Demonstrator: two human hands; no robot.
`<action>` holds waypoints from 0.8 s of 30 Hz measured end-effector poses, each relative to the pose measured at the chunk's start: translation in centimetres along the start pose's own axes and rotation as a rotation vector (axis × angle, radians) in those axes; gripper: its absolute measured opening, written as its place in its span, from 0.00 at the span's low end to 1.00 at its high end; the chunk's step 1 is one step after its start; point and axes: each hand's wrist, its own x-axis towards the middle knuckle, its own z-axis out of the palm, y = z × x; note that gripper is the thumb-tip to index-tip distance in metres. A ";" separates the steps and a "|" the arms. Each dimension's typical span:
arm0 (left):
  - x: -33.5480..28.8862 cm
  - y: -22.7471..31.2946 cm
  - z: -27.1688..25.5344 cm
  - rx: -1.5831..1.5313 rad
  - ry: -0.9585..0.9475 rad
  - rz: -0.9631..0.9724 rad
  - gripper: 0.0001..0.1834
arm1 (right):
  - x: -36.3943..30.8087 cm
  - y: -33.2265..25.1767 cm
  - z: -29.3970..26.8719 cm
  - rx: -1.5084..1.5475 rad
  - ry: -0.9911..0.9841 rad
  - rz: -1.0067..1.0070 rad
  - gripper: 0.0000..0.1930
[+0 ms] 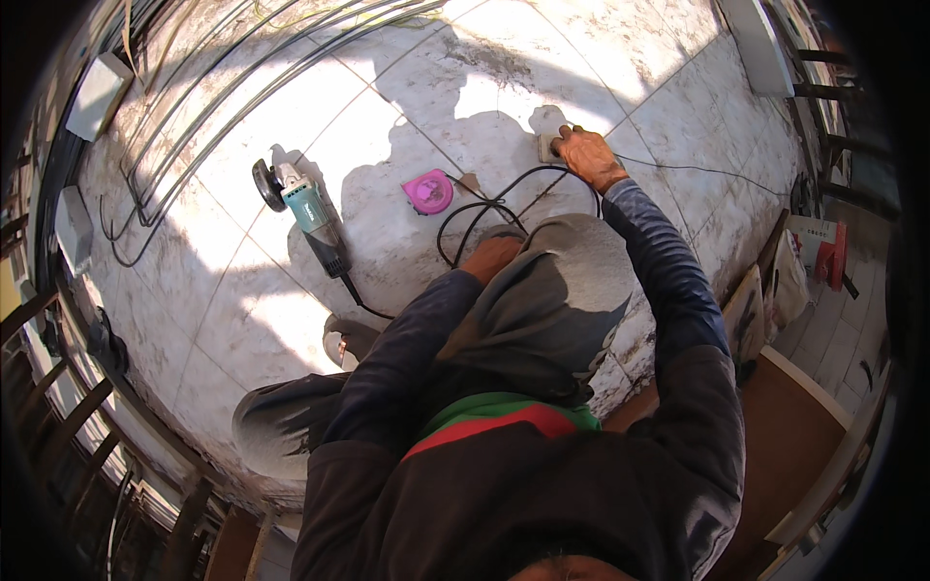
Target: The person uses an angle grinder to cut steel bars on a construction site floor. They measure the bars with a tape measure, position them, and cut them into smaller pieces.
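Note:
My right hand (586, 155) reaches out to the far right, its fingers closed on a small beige block (548, 148) that looks like a socket. A thin dark wire (693, 168) runs from near that hand to the right. My left hand (492, 259) is low beside my bent knee, next to loops of black power cord (449, 228); the knee and sleeve hide its fingers. An angle grinder (312, 215) with a teal body and dark disc lies on the floor to the left. Between it and the cord sits a pink tape measure (428, 192).
Long thin metal rods (232, 92) with bent ends lie across the far left of the dusty tiled floor (223, 339). Pale blocks (100, 97) stand along the left edge. Railings run down both sides. A brown panel (790, 416) and a red object (830, 261) are at right.

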 end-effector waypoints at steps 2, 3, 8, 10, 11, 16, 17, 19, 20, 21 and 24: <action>0.2 0.1 -0.2 -0.018 -0.006 -0.007 0.10 | 0.1 0.2 -0.7 -0.010 -0.022 -0.008 0.07; 0.2 0.1 -0.7 -0.020 -0.006 -0.020 0.09 | 0.0 0.4 -0.9 -0.012 -0.025 0.001 0.07; 0.7 -0.7 -0.6 0.064 -0.065 -0.027 0.10 | 0.0 -0.1 -1.0 -0.050 -0.124 0.039 0.06; 0.9 -1.7 0.4 0.066 -0.008 0.001 0.10 | 0.0 0.1 -0.4 -0.038 -0.085 -0.005 0.06; 0.9 -2.1 0.5 0.072 -0.005 -0.020 0.11 | 0.0 0.1 0.1 -0.034 -0.067 -0.020 0.05; 0.7 -0.6 -2.7 0.133 0.228 -0.228 0.12 | -0.6 0.1 0.8 0.029 -0.020 0.016 0.06; 0.1 -0.1 -4.4 0.110 0.376 -0.299 0.13 | -0.8 0.3 1.0 0.044 -0.023 0.033 0.06; -1.8 -0.7 -7.8 0.011 1.013 -0.481 0.11 | -0.7 0.1 0.2 0.171 -0.032 0.130 0.10; -3.7 -1.9 -9.5 0.158 1.195 -0.603 0.10 | -0.7 -0.2 -0.2 0.238 -0.038 0.172 0.12; -5.9 -3.7 -10.9 0.372 1.276 -0.711 0.15 | -1.1 -0.3 -0.2 0.247 -0.028 0.225 0.15; -12.0 -8.7 -13.1 0.307 1.432 -1.064 0.27 | -1.0 -0.7 -0.3 0.278 -0.004 0.315 0.21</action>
